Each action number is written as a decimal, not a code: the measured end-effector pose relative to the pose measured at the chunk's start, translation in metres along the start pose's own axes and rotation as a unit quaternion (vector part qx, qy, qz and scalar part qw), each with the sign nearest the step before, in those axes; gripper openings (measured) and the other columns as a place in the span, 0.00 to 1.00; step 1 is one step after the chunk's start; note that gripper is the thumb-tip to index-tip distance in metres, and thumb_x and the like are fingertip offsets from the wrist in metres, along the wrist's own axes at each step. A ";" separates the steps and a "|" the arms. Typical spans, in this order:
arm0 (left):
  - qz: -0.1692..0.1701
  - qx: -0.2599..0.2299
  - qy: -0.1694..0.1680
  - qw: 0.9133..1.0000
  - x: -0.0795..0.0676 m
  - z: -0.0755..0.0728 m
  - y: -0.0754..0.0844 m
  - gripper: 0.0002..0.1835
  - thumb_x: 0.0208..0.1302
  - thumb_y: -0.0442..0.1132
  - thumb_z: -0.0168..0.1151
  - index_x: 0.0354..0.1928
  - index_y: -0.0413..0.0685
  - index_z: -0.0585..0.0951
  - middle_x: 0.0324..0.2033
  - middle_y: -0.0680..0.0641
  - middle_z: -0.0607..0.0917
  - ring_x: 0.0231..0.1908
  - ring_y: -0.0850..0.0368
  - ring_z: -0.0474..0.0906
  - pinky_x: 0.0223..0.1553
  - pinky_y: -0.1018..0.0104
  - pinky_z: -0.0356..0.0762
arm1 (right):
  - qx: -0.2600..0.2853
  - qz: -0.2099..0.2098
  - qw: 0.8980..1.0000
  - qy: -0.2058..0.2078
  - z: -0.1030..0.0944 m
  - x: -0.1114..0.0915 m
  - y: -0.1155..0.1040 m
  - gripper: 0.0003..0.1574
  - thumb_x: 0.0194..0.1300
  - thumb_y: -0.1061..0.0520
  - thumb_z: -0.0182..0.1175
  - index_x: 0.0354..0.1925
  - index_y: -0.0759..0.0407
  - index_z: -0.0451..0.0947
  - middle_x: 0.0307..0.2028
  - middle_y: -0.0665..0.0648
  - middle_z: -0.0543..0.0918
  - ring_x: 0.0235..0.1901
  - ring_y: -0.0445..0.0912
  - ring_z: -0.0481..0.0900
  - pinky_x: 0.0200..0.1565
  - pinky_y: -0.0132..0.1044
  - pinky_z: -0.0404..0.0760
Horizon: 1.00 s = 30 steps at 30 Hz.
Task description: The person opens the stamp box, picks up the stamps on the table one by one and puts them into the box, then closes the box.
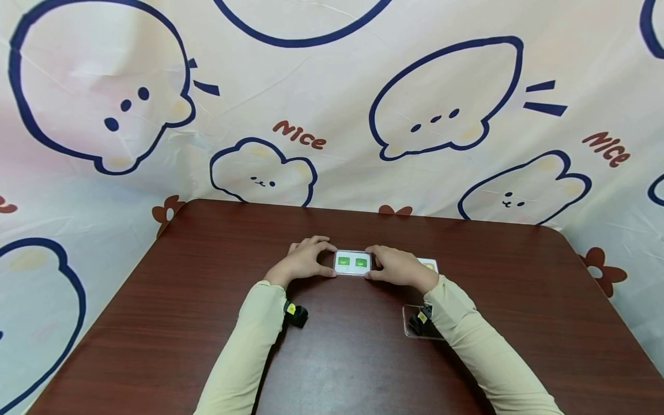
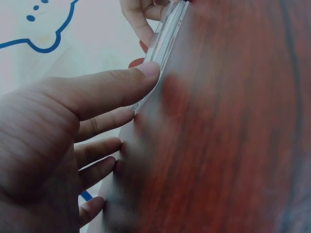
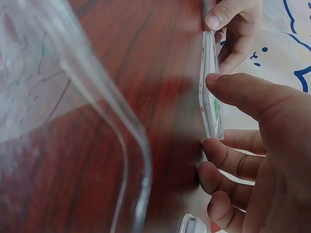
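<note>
A flat clear plastic case point(image 1: 352, 262) with a white inside and two green squares lies on the table, in front of me in the head view. My left hand point(image 1: 305, 262) pinches its left end between thumb and index finger. On the right end, my right hand point(image 1: 396, 267) grips it the same way. The left wrist view shows the left thumb on the near edge of the case point(image 2: 167, 36), other fingers spread along the tabletop. In the right wrist view the case point(image 3: 207, 87) appears edge-on, with the right thumb on its near side.
A second white piece with a yellowish patch point(image 1: 429, 264) lies partly hidden behind my right hand. Under the right wrist is a clear plastic tray point(image 1: 406, 325), its rim point(image 3: 141, 141) large in the right wrist view. Printed cloth point(image 1: 342, 86) hangs behind the brown table point(image 1: 332, 357).
</note>
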State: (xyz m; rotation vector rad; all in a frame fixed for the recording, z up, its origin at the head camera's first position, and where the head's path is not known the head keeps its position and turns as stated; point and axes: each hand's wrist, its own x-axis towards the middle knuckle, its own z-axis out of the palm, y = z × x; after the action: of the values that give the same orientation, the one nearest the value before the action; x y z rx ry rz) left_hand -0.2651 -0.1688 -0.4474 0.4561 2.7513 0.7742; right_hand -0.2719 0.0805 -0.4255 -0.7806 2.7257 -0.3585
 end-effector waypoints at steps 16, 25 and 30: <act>0.002 0.000 0.005 1.000 0.000 0.000 0.000 0.32 0.55 0.54 0.70 0.62 0.59 0.75 0.71 0.48 0.63 0.70 0.46 0.57 0.63 0.47 0.54 | 0.026 -0.003 1.000 -0.007 -0.001 -0.002 -0.001 0.40 0.63 0.45 0.64 0.66 0.62 0.66 0.33 0.53 0.73 0.31 0.43 0.69 0.31 0.34 0.66; -0.002 -0.001 0.003 1.000 0.000 0.000 0.001 0.32 0.55 0.54 0.70 0.62 0.59 0.75 0.71 0.48 0.63 0.70 0.46 0.58 0.63 0.47 0.54 | 0.027 -0.010 1.000 -0.002 0.001 -0.001 0.000 0.40 0.62 0.46 0.65 0.65 0.64 0.66 0.35 0.54 0.73 0.32 0.43 0.69 0.33 0.33 0.66; -0.001 0.000 0.002 1.000 -0.001 -0.002 0.002 0.32 0.55 0.54 0.70 0.62 0.59 0.75 0.71 0.48 0.63 0.70 0.45 0.57 0.63 0.46 0.54 | 0.021 -0.005 1.000 -0.007 0.002 -0.001 -0.001 0.42 0.62 0.46 0.65 0.67 0.64 0.64 0.37 0.54 0.74 0.34 0.43 0.69 0.35 0.34 0.68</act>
State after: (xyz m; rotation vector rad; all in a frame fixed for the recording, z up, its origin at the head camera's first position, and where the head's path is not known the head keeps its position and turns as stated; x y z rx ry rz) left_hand -0.2641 -0.1682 -0.4447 0.4534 2.7541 0.7767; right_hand -0.2703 0.0803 -0.4266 -0.7818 2.6936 -0.4111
